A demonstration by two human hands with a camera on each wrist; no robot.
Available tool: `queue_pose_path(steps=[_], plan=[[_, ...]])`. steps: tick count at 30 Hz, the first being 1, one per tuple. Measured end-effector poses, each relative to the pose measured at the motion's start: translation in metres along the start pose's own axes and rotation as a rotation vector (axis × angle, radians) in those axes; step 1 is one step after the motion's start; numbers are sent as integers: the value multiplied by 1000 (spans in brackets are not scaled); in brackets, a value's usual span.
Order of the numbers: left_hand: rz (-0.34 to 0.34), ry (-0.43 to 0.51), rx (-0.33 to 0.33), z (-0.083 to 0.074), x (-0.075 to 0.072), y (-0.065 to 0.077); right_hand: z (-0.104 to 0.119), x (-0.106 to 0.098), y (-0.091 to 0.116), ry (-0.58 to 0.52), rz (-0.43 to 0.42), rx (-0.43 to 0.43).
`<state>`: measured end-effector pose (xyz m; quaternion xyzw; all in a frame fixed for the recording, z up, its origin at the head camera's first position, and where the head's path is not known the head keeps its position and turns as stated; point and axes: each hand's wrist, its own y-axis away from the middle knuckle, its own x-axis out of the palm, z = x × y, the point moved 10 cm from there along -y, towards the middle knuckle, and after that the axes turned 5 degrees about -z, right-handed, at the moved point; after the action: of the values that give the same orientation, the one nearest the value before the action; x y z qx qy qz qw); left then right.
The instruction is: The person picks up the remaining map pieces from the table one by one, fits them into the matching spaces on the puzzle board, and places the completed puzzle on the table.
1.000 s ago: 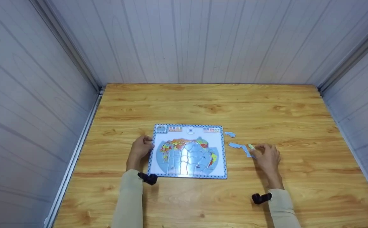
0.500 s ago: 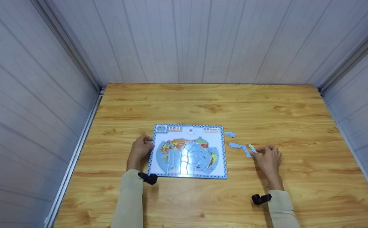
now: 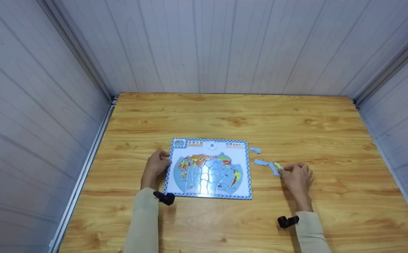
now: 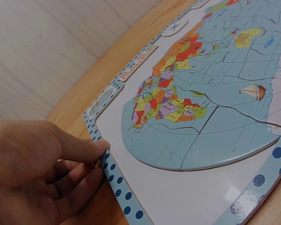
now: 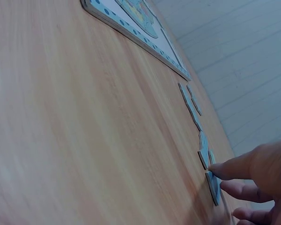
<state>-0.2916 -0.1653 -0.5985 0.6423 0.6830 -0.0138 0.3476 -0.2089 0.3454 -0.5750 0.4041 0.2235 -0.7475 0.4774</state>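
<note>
A world-map jigsaw board with a dotted blue border lies flat on the table. My left hand grips its left edge; the left wrist view shows the thumb on top of the border and the other fingers bent beside the edge. To the right of the board, my right hand pinches a green-and-blue puzzle piece low over the table, thumb and fingertips covering part of it. Touching or very near it is a narrow blue piece. In the right wrist view, the thumb meets a piece.
Two more blue pieces lie between the board and my right hand: one beside the narrow piece, another farther back near the board's upper right corner. Panelled walls enclose the wooden table at the back and sides.
The green-and-blue piece has shifted slightly left against the narrow blue one, more of it showing than a second ago. My right hand has lowered slightly; my left hand keeps its place.
</note>
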Motion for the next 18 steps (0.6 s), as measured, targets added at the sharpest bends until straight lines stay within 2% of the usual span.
queue_pose_path(steps=[7,18], plan=[[-4,16,65,-4,-1,0,2,1,5,44,88,-31],[6,13,12,-1,0,0,4,0,8,71,112,-22]])
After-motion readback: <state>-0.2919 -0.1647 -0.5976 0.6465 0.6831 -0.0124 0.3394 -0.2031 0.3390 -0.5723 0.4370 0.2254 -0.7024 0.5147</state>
